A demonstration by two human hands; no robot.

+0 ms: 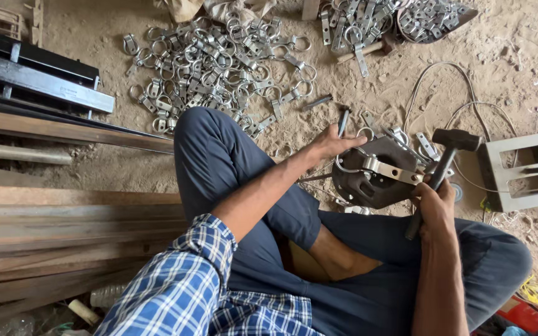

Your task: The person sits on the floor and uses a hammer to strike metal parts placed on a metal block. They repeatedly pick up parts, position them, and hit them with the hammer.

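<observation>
Right hand (436,202), nearest to us, is closed round the handle of a dark-headed hammer (454,140), whose head is raised just above and to the right of the work. We see the left hand (329,144) clasped round a short steel pin or punch (342,121), held upright at the far left edge of a dark, rounded iron block (368,180) resting on the sandy floor (518,56) between the knees. Across the top of that block lies one bright metal strap with a ring (378,167) at its left end, touching the block and just beside both hands. Beyond the left knee we note a large heap of similar ring-and-strap pieces (213,62) spread over the floor, and a second heap (393,22) at the far edge, near a pale box frame (521,171) on the right. We judge the work partly done: many pieces lie in the heaps, one is on the block, though we cannot tell finished from unfinished.
</observation>
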